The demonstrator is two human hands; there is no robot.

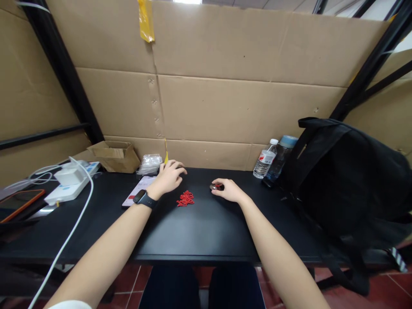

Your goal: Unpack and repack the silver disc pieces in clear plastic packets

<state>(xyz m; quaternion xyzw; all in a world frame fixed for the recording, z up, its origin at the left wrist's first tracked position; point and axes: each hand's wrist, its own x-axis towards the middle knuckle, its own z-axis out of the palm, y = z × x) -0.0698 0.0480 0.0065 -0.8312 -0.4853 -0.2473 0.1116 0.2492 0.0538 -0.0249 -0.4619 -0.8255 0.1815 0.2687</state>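
Near the middle of the bench (206,234), toward its back edge, a small dark, shiny object (213,187) with a bit of red on it sits in the grasp of the right hand (228,189), pinched between thumb and fingers. It is too small and too covered to tell what it is. Just to its left, apart from both hands, a red cord (186,198) lies in a loose tangle on the black top. The left hand (169,175) is beyond the cord and to its left, palm down, fingers loosely bent and seemingly holding nothing; whether the fingertips touch the bench I cannot tell. A dark watch (144,198) is on that wrist, above a phone (140,190) with a lit screen.

Behind the phone, by the back edge, are clear plastic bags (150,162), and left of them an uncovered cardboard box (117,159). Toward the left end are a white power strip (66,192) with a charger (68,176) and a white cable (91,193) that runs down past the front edge. Near the right back corner stand a clear water bottle (265,159) and a blue-lidded bottle (280,155), with a black backpack (347,184) filling the right end. Cardboard (206,107) walls the back.
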